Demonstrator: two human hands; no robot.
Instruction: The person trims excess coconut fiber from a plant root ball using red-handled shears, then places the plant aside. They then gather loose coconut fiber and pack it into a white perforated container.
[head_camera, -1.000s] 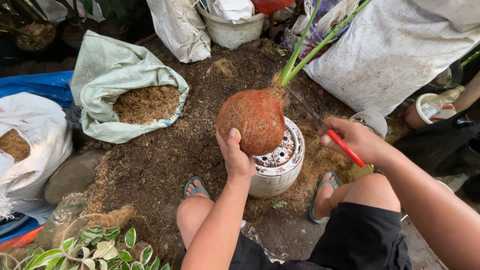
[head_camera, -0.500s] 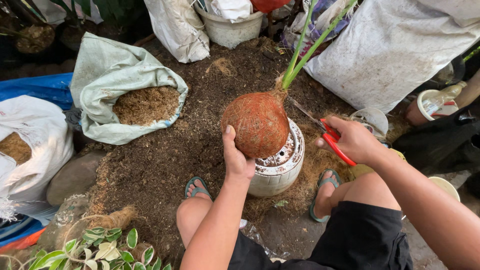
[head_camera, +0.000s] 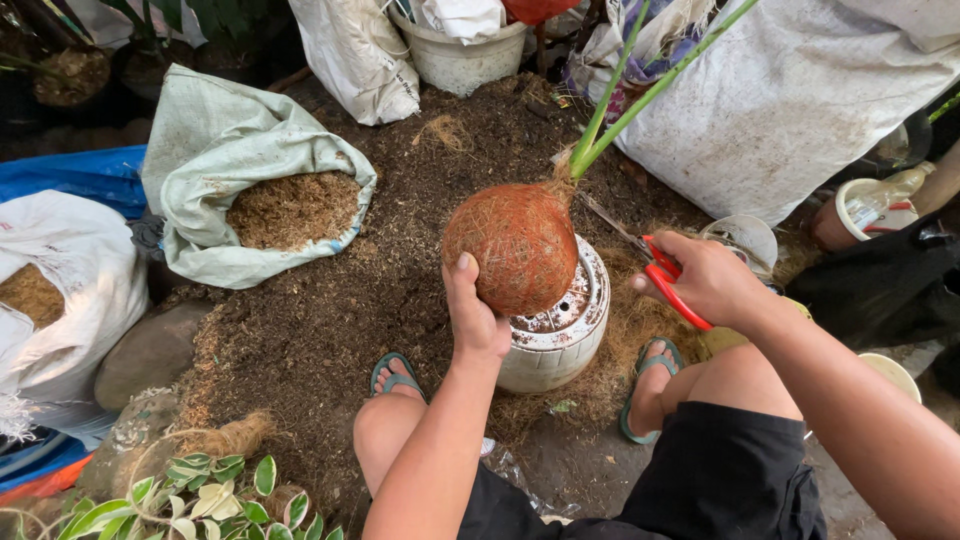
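Hidden or cut off: the tips of the scissors (head_camera: 655, 262) pass behind the root ball (head_camera: 520, 245) near the base of the stems, so it cannot be told what, if anything, they touch. The green stems (head_camera: 640, 95) run out of the frame at the upper edge. The bucket (head_camera: 462, 55) at top centre is cut by the frame edge and its contents show only as white cloth-like material. A plastic bottle in a pale tub (head_camera: 865, 205) at the right edge is partly masked by a dark bag.

Hands: the left hand (head_camera: 475, 315) is closed on the lower left side of the root ball, thumb up along it, holding it at the centre of the frame, tilted, just over a white upturned pot (head_camera: 560, 335); whether ball and pot touch cannot be told. The right hand (head_camera: 705, 280) is closed round the red handles of the scissors, right of centre.

Containers: a pale green sack (head_camera: 215, 165), upper left, lies open and holds brown fibre. A white sack (head_camera: 55, 290) at the left edge holds similar fibre. Dark soil (head_camera: 330, 310) covers the ground between them. A leafy plant (head_camera: 200, 495) sits at lower left.
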